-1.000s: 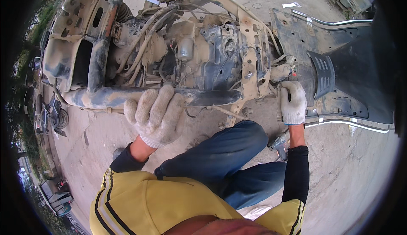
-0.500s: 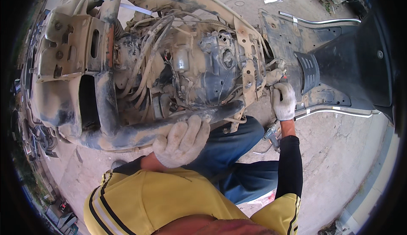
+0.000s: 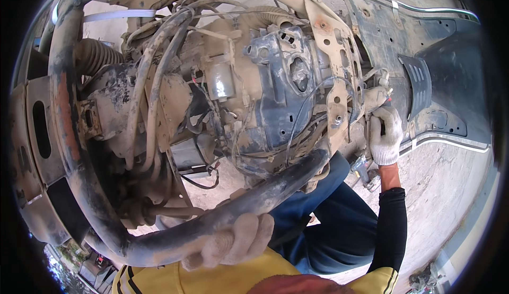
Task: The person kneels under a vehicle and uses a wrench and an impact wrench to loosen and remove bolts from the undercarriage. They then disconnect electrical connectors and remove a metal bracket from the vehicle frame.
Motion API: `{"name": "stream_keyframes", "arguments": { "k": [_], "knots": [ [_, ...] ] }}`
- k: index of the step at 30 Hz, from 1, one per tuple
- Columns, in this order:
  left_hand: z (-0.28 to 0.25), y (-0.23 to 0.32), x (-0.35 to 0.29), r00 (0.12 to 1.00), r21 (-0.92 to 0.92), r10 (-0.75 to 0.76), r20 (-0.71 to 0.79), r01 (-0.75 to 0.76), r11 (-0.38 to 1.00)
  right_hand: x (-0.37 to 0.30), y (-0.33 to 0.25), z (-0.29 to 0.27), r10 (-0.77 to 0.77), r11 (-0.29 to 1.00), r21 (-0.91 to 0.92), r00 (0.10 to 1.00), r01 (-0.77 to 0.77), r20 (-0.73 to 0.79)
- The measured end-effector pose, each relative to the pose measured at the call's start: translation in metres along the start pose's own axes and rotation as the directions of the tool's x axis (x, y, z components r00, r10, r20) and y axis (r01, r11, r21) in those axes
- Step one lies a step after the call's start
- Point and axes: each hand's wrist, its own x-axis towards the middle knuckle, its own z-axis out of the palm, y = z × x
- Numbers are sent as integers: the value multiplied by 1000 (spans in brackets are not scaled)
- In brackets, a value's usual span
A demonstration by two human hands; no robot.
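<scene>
A dusty vehicle frame with a thick bent tube (image 3: 233, 212) fills the left and middle of the head view. My left hand (image 3: 238, 243), in a pale knit glove, is wrapped round the lower tube. My right hand (image 3: 386, 137), in a white knit glove, is closed beside the frame's right end, below a dusty fitting (image 3: 377, 98) with a small red part. What its fingers hold is hidden. Between the tubes sit a dark blue-black engine cover (image 3: 281, 89), a silver cylinder (image 3: 221, 83) and several dusty hoses (image 3: 159, 81).
A perforated metal bracket (image 3: 331, 55) crosses the frame's right side. Beyond it lies a black floor panel (image 3: 387, 39) with chrome rails and a dark plastic cover (image 3: 458, 76). A power tool (image 3: 362, 171) lies on the concrete by my right wrist. Loose wires (image 3: 204, 180) hang inside the frame.
My view has moved closer to the frame, so it looks larger. My left hand, which rested on the tube, now curls round it. The right hand stays by the same fitting.
</scene>
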Motion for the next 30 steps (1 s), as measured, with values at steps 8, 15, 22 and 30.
{"name": "stream_keyframes", "arguments": {
  "k": [8, 15, 22, 30],
  "knots": [
    [-20, 23, -18, 977, 40, -160, 142, 156, 987, 3, 0, -1, -53, 998, -17, 999, 53, 4],
    [-4, 18, -19, 999, 60, -48, 11, 47, 997, 5, 2, 0, -74, 997, -27, 997, 75, 14],
    [10, 6, -9, 994, 88, 27, -106, -18, 996, 3, 2, 1, -37, 999, -5, 999, 37, 19],
    [-7, 6, 20, 992, 56, -60, 107, 54, 997, 8, -9, -1, 38, 999, 3, 999, -38, 18]
  ]
}}
